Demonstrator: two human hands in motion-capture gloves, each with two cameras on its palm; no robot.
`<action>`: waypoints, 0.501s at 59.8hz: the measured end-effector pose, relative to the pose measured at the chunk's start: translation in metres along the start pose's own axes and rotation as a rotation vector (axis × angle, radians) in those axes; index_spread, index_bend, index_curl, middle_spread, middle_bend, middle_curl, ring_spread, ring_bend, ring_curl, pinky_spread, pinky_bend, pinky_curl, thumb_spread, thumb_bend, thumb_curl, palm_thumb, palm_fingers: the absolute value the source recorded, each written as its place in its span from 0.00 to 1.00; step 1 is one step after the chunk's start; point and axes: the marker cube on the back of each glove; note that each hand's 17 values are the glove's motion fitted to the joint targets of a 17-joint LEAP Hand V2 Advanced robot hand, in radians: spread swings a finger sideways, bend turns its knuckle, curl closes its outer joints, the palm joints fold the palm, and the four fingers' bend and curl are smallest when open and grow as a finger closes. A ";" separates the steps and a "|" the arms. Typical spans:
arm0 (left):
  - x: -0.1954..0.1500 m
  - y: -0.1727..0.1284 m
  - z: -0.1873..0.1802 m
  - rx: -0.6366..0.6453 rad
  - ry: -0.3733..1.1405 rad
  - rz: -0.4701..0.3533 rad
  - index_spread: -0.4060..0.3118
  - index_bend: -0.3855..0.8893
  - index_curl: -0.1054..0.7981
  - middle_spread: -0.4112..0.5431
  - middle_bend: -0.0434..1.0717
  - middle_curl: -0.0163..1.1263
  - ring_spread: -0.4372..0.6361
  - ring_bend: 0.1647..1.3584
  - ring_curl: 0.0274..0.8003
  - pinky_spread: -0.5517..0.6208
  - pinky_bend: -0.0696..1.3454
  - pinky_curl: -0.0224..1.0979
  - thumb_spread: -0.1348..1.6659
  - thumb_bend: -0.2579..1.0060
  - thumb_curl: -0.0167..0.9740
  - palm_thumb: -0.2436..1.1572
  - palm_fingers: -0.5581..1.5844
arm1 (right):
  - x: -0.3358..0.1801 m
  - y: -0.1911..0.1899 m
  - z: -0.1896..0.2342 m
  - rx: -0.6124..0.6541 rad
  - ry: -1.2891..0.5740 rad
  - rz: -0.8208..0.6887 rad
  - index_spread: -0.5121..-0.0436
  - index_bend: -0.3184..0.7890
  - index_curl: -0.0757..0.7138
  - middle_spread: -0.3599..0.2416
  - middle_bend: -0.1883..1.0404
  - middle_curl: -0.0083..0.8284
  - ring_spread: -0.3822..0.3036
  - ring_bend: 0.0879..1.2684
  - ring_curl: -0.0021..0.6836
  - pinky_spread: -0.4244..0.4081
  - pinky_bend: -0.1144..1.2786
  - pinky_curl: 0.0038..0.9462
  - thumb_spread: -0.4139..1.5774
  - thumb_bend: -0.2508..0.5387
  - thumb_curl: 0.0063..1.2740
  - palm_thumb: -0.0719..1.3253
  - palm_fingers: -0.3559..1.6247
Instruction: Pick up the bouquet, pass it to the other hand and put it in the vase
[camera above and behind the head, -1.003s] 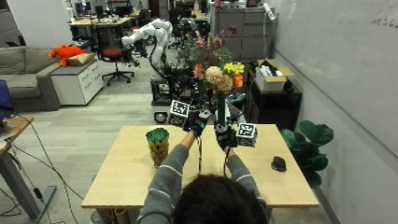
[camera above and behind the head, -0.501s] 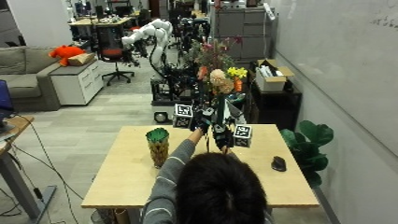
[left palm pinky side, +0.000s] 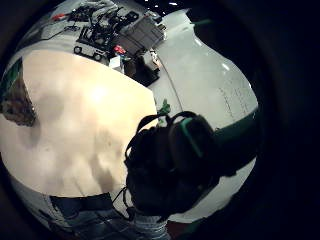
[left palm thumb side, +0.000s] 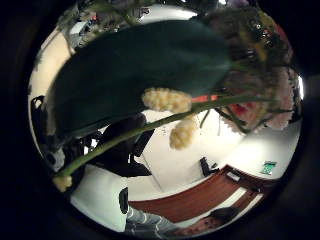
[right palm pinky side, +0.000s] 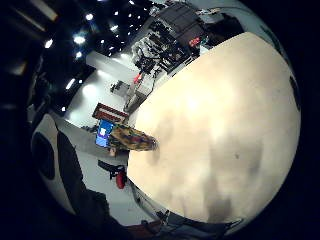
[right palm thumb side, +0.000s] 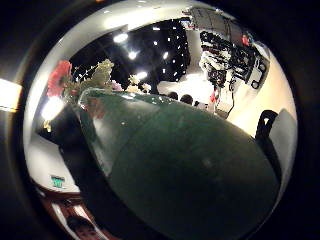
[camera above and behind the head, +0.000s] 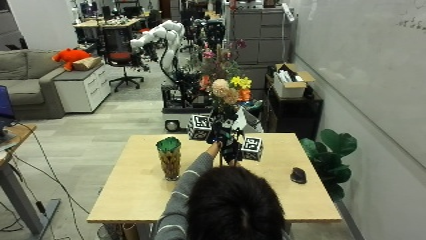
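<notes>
Bouquet (camera above and behind the head: 224, 85) raised higher vs before, both hands (camera above and behind the head: 225, 138) gripping stems above table (camera above and behind the head: 133, 200)

Bouquet (camera above and behind the head: 225, 85) and left hand (camera above and behind the head: 214, 134) higher than before

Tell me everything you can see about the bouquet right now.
The bouquet is held upright above the far side of the wooden table, off its surface. Its head mixes peach, yellow, orange and pink blooms with green foliage; the stems run down into the two gloved hands, left hand and right hand, which meet around them. Close up, a broad dark green leaf, a thin green stem and cream buds show. It stands apart from the vase.
</notes>
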 end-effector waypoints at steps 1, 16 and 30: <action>0.006 0.006 0.001 -0.033 0.034 -0.024 0.72 0.42 0.35 0.67 0.24 0.33 0.65 0.40 0.35 0.74 0.41 0.33 0.56 0.18 0.36 0.41 0.35 | 0.005 0.002 -0.001 0.010 0.048 0.051 0.68 0.97 0.91 0.38 0.93 0.80 0.31 0.84 0.87 0.26 0.66 0.64 0.66 0.30 0.67 0.77 0.87; 0.037 0.023 -0.017 0.000 0.105 -0.066 0.53 0.44 0.45 0.44 0.25 0.34 0.43 0.34 0.32 0.51 0.35 0.31 0.58 0.19 0.38 0.49 0.61 | 0.022 0.019 0.009 0.000 0.185 0.270 0.68 0.97 0.91 0.38 0.93 0.80 0.31 0.84 0.87 0.26 0.66 0.64 0.66 0.30 0.67 0.77 0.87; 0.033 0.023 -0.032 0.109 0.080 -0.094 0.21 0.51 0.56 0.12 0.45 0.44 0.09 0.41 0.45 0.15 0.46 0.39 0.60 0.23 0.46 0.66 0.95 | 0.005 0.038 0.018 -0.058 0.110 0.269 0.68 0.97 0.91 0.38 0.93 0.80 0.31 0.84 0.87 0.26 0.66 0.64 0.66 0.30 0.67 0.76 0.87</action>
